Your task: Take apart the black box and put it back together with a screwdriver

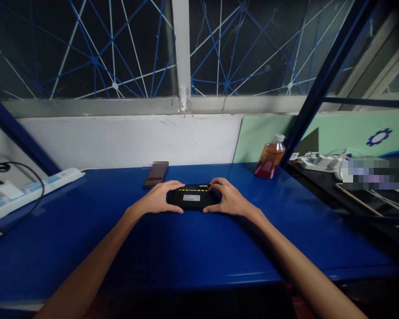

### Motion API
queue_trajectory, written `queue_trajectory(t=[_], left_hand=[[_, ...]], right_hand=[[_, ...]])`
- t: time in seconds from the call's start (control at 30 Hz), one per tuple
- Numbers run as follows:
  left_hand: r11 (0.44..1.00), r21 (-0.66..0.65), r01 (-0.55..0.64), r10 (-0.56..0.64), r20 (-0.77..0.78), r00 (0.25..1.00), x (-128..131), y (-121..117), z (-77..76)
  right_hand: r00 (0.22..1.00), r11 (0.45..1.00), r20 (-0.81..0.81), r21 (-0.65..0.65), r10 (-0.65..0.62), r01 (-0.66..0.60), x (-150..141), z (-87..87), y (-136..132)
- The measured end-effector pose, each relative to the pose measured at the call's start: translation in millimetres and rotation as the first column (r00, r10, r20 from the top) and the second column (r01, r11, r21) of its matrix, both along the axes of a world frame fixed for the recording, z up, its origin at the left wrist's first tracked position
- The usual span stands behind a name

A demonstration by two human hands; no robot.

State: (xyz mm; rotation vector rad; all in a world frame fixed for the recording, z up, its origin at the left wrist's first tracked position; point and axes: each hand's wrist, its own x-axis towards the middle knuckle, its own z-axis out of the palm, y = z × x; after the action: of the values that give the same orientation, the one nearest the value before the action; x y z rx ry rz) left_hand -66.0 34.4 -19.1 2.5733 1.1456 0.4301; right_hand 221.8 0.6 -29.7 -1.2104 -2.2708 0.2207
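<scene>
A flat black device (193, 197) with a white label and a row of yellow marks along its far edge lies on the blue table (199, 248). My left hand (159, 198) grips its left end, fingers curled over the far edge and thumb at the near side. My right hand (226, 197) holds the right end the same way. Both hands rest on the tabletop with the device between them.
A dark phone (155, 175) lies just behind the device. A bottle of orange liquid (270, 158) stands at the back right. A white power strip (29, 188) with a black cable sits at the left. Chargers and cables (322, 161) crowd a black surface to the right.
</scene>
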Motion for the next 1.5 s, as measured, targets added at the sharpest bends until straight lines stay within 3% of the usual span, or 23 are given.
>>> queue_trajectory(t=[0.2, 1.0, 1.5], left_hand=[[1.000, -0.008, 0.010, -0.010, -0.033, 0.999, -1, 1, -0.9], [1.000, 0.005, -0.002, 0.002, -0.055, 0.999, 3, -9, 9.9], [1.000, 0.011, 0.026, -0.026, -0.013, 1.000, 4, -10, 10.0]], right_hand=[[0.999, 0.998, -0.048, -0.058, 0.009, -0.012, 0, 0.8, -1], [0.990, 0.990, -0.067, -0.045, 0.127, -0.130, 0, -5.0, 3], [0.986, 0.991, -0.112, -0.038, 0.125, -0.130, -3, 5.7, -2]])
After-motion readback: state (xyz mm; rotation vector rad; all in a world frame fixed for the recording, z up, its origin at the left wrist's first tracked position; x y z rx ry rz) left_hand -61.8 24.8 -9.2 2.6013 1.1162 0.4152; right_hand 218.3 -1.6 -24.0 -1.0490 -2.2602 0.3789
